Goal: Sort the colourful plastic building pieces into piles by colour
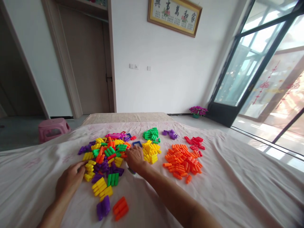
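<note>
A mixed pile of plastic building blocks (pixel 103 167), in yellow, purple, green and orange, lies on the cloth before me. My left hand (pixel 71 177) rests at its left edge, thumb and index finger apart, fingertips touching or close beside a yellow block (pixel 89 169). At the pile's right edge, my right hand (pixel 135 158) reaches in with fingers curled down; whatever is in them is hidden. Right beside that hand sits a heap of yellow blocks (pixel 151 151). Nearer to me lie a purple block (pixel 103 208) and an orange block (pixel 120 208).
Single-colour heaps stand to the right: orange blocks (pixel 182 161), red blocks (pixel 195 143), purple blocks (pixel 170 134) and green blocks (pixel 151 134). A blue frame-shaped piece (pixel 137 144) lies behind my right hand. A pink stool (pixel 53 129) stands left of the cloth-covered surface (pixel 228 180).
</note>
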Action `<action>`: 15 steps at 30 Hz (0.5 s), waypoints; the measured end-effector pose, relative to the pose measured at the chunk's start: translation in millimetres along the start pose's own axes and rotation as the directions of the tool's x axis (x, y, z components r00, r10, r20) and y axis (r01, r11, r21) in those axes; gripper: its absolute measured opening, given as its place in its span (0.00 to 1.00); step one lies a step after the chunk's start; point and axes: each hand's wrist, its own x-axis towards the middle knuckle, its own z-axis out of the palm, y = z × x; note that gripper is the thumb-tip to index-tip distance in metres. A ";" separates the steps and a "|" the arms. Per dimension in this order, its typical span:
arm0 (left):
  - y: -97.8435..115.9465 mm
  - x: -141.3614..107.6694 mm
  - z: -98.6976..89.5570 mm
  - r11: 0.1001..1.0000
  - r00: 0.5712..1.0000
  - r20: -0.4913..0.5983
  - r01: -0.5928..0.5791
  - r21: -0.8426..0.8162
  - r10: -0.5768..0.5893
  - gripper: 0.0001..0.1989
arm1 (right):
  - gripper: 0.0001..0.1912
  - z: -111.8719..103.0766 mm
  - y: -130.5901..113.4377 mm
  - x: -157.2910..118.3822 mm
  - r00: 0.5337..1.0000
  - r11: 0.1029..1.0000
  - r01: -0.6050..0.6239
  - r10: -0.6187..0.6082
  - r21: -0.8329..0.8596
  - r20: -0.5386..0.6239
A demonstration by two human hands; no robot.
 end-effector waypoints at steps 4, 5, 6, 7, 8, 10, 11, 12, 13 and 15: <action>-0.3 1.7 -0.8 1.000 1.000 0.019 0.015 -0.002 -0.015 0.24 | 0.14 0.1 -2.8 -2.8 1.000 1.000 -0.004 0.004 0.008 -0.019; -1.4 2.9 -0.2 1.000 1.000 0.022 0.017 -0.007 -0.017 0.23 | 0.14 -2.9 -1.5 -4.9 1.000 1.000 -0.006 0.007 0.029 -0.023; -2.8 4.2 0.7 1.000 0.999 0.024 0.024 -0.010 -0.024 0.23 | 0.14 -7.2 1.2 -7.7 1.000 0.998 -0.012 0.014 0.059 -0.025; -4.2 5.5 1.6 0.999 0.999 0.028 0.032 -0.009 -0.032 0.23 | 0.14 -12.7 5.9 -11.3 0.999 0.995 -0.023 0.027 0.094 -0.035; -5.2 6.5 2.3 0.999 0.999 0.032 0.041 -0.005 -0.041 0.22 | 0.15 -19.1 12.6 -15.8 0.998 0.991 -0.043 0.049 0.129 -0.047; -5.6 7.3 2.7 0.999 0.998 0.038 0.047 0.006 -0.048 0.23 | 0.16 -33.8 33.2 -27.7 0.991 0.979 -0.103 0.117 0.174 -0.068; -5.0 6.9 2.2 0.999 0.998 0.041 0.045 0.012 -0.045 0.23 | 0.16 -41.3 46.8 -34.8 0.985 0.974 -0.142 0.158 0.178 -0.074; -3.9 6.2 1.4 0.999 0.998 0.039 0.043 0.017 -0.043 0.23 | 0.15 -48.5 62.2 -42.5 0.975 0.966 -0.194 0.209 0.170 -0.077; -2.6 5.3 0.5 0.999 0.998 0.039 0.039 0.019 -0.040 0.24 | 0.15 -55.3 78.8 -50.5 0.963 0.959 -0.240 0.255 0.150 -0.087; 0.0 3.4 -1.3 0.999 0.998 0.045 0.032 0.022 -0.033 0.24 | 0.14 -67.4 113.1 -66.6 0.923 0.925 -0.364 0.374 0.104 -0.092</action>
